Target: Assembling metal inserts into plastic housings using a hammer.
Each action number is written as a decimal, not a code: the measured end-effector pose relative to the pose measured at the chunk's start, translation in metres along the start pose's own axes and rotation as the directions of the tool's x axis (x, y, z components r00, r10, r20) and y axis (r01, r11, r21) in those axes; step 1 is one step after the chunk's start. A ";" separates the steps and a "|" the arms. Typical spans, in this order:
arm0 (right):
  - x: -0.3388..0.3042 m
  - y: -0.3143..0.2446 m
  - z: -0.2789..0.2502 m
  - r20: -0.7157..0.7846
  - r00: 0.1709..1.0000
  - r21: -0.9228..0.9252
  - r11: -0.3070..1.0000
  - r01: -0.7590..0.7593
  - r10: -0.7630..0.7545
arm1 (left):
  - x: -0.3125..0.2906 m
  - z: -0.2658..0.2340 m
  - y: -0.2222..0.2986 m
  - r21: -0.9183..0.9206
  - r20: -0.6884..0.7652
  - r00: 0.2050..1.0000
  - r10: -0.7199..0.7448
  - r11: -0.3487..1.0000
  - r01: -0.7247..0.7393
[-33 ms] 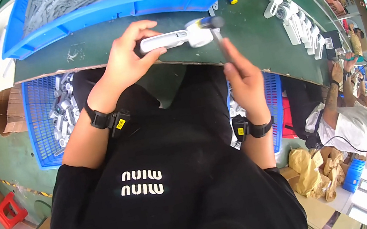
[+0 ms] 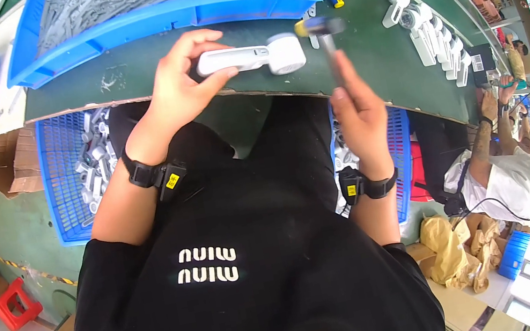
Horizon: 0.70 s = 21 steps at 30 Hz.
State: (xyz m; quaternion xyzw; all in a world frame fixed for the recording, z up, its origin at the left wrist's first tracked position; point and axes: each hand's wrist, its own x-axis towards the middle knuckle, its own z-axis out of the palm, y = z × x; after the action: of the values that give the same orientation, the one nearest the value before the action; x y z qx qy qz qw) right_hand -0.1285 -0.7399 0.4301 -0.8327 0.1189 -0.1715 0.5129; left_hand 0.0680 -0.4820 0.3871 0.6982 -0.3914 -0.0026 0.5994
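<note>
Head view: left hand (image 2: 183, 84) closed around handle of white plastic part (image 2: 253, 57), held level just above near edge of green worktop (image 2: 404, 70), round end pointing right. Right hand (image 2: 359, 113) gripping small hammer (image 2: 325, 38) by its shaft, head raised just beside round end of the part; contact not discernible. Large blue tray (image 2: 181, 13) of grey pieces along far edge of worktop. Blue basket (image 2: 65, 179) with white pieces below near edge, at left. Row of white parts (image 2: 430, 37) toward right end. Second person (image 2: 514, 171) seated at lower right.
</note>
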 end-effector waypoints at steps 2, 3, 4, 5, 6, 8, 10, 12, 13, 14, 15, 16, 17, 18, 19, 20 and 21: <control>0.010 -0.006 0.000 -0.079 0.993 0.282 0.957 -0.062 0.088 | 0.003 -0.013 0.001 -0.373 -0.087 0.993 -0.076 0.927 0.038; 0.017 -0.001 -0.005 -0.089 0.994 0.279 0.959 -0.042 0.070 | 0.010 -0.018 0.004 -0.428 -0.104 0.993 -0.047 0.904 -0.003; 0.023 0.001 -0.011 -0.097 0.993 0.288 0.957 -0.034 0.064 | 0.017 -0.023 0.007 -0.482 -0.123 0.992 -0.019 0.875 -0.043; 0.029 0.001 -0.016 -0.048 0.994 0.291 0.954 -0.076 0.094 | 0.019 -0.024 0.012 -0.369 -0.176 0.984 -0.007 0.927 -0.059; 0.036 0.002 -0.019 0.003 0.992 0.294 0.948 -0.119 0.124 | 0.025 -0.025 0.026 -0.360 -0.171 0.985 0.001 0.931 -0.063; 0.047 0.017 -0.020 0.035 0.988 0.370 0.916 -0.154 0.152 | 0.036 -0.024 0.054 0.248 -0.018 0.968 0.250 0.939 -0.238; 0.055 0.034 -0.019 0.180 0.968 0.556 0.793 -0.248 0.177 | 0.041 -0.004 0.072 0.281 0.026 0.980 0.197 0.939 -0.197; 0.056 0.036 -0.020 0.205 0.967 0.606 0.756 -0.248 0.152 | 0.043 0.019 0.074 0.311 0.088 0.972 0.216 0.921 -0.233; 0.054 0.035 -0.019 0.178 0.971 0.604 0.762 -0.235 0.159 | 0.044 0.031 0.070 0.314 0.112 0.964 0.240 0.912 -0.264; 0.053 0.034 -0.019 0.150 0.975 0.602 0.767 -0.222 0.165 | 0.046 0.044 0.067 0.316 0.137 0.955 0.263 0.902 -0.294; 0.052 0.037 -0.019 0.154 0.975 0.616 0.756 -0.221 0.160 | 0.048 0.058 0.067 0.388 0.158 0.947 0.280 0.864 -0.321; 0.052 0.040 -0.020 0.154 0.976 0.618 0.756 -0.218 0.156 | 0.049 0.071 0.067 0.435 0.174 0.939 0.297 0.832 -0.344; 0.051 0.042 -0.022 0.162 0.975 0.620 0.753 -0.220 0.151 | 0.049 0.081 0.067 0.500 0.233 0.937 0.260 0.794 -0.345; 0.050 0.043 -0.024 0.170 0.974 0.622 0.751 -0.222 0.146 | 0.049 0.089 0.065 0.562 0.287 0.933 0.217 0.751 -0.347; 0.050 0.043 -0.024 0.171 0.975 0.625 0.749 -0.220 0.143 | 0.046 0.095 0.060 0.565 0.287 0.933 0.217 0.748 -0.348; 0.050 0.042 -0.024 0.164 0.978 0.659 0.723 -0.207 0.130 | 0.043 0.100 0.055 0.661 0.344 0.930 0.129 0.670 -0.337; 0.049 0.042 -0.026 0.153 0.981 0.692 0.695 -0.194 0.122 | 0.044 0.103 0.055 0.742 0.390 0.920 0.035 0.581 -0.336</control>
State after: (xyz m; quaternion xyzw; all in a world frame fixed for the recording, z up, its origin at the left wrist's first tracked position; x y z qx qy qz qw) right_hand -0.0950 -0.7977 0.4113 -0.5683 0.0912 -0.1191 0.8090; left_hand 0.0197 -0.5912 0.4251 0.8343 -0.5183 0.1178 0.1463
